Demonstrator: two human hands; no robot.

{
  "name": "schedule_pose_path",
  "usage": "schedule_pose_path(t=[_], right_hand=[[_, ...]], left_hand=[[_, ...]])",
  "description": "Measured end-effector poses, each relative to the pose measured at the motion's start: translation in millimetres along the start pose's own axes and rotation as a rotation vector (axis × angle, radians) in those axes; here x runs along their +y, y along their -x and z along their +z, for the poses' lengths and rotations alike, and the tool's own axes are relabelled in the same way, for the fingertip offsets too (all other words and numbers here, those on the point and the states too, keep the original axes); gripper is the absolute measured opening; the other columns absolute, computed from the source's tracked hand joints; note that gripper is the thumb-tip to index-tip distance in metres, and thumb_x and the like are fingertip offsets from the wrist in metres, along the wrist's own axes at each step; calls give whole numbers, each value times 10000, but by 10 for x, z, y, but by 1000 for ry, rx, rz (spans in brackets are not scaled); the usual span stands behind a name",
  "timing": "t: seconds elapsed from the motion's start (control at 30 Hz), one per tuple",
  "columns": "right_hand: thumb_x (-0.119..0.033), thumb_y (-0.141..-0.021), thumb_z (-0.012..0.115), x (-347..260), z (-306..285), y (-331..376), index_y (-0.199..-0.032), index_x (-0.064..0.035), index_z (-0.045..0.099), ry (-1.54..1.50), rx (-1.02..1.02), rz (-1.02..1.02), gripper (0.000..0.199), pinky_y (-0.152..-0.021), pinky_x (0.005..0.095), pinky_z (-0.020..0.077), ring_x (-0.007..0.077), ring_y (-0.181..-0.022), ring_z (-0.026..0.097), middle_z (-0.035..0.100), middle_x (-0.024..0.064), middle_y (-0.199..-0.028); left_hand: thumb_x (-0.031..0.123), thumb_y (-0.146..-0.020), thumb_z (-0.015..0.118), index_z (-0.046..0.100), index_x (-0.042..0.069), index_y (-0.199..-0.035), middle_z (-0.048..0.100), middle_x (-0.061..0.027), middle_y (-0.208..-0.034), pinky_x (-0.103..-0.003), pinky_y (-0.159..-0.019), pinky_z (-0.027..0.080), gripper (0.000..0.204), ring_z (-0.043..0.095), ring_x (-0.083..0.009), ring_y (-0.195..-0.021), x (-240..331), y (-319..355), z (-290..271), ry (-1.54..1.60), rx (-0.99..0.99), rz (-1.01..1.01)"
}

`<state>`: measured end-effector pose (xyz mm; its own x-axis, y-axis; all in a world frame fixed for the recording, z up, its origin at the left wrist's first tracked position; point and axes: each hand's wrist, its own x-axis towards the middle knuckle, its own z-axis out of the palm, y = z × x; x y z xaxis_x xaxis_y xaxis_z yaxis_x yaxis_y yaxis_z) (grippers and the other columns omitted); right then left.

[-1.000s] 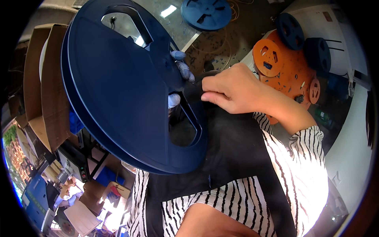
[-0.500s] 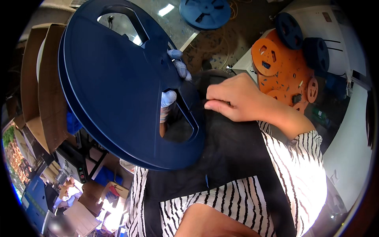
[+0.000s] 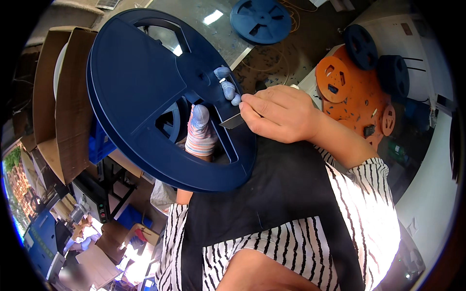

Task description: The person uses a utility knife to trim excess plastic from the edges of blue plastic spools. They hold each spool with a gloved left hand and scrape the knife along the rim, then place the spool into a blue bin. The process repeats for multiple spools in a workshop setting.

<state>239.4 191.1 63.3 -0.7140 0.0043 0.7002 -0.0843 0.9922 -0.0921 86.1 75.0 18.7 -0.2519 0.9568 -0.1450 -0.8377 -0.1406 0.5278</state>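
A large dark blue plastic reel (image 3: 138, 87), with two round flanges and cut-out windows, is held up tilted before my chest. My left hand (image 3: 200, 128), in a striped knit glove with blue-grey fingertips, grips it near the hub. Its thumb shows in the lower window, and several fingertips come over the face through another opening. My bare right hand (image 3: 281, 114) pinches a thin flat grey blade (image 3: 232, 121). The blade lies at the reel's face beside the lower window; whether it touches the plastic I cannot tell.
A lighter blue reel (image 3: 260, 20) lies on the glass-topped table (image 3: 213, 36) ahead. At the right, an orange surface (image 3: 357, 114) carries orange reels (image 3: 332, 79), dark blue reels (image 3: 360, 42) and scattered scraps. An open cardboard box (image 3: 73, 111) stands at the left.
The reel has shifted slightly right and turned, showing more of my gloved thumb. My right hand has moved left to the reel, and the blade in it has come into view.
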Motion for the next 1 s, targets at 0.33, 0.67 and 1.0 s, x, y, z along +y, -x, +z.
schedule_pose_path(t=[0.33,0.67,1.0], right_hand=[[-73,-753,721,61,60,-56,-901,-78,648,76,66,-94,165,-582,238,497,132,-679,585,634,43,-872],[-61,-735,720,165,86,-30,-915,-63,659,43,1,-115,190,-601,277,518,172,-722,626,648,50,-894],[-27,-719,727,207,143,-82,-842,-89,616,82,39,-115,176,-554,255,458,149,-656,570,560,11,-767]], left_hand=[[578,-734,848,470,0,-1382,643,-52,-1043,-314,-920,545,947,642,-183,-987,40,68,64,-29,113,-8],[558,-719,871,452,-8,-1417,668,-43,-1071,-297,-955,525,991,645,-169,-1039,62,124,32,-44,128,-64],[590,-726,850,455,16,-1420,678,-63,-1137,-352,-1000,516,983,643,-192,-1103,21,177,-8,6,131,-121]])
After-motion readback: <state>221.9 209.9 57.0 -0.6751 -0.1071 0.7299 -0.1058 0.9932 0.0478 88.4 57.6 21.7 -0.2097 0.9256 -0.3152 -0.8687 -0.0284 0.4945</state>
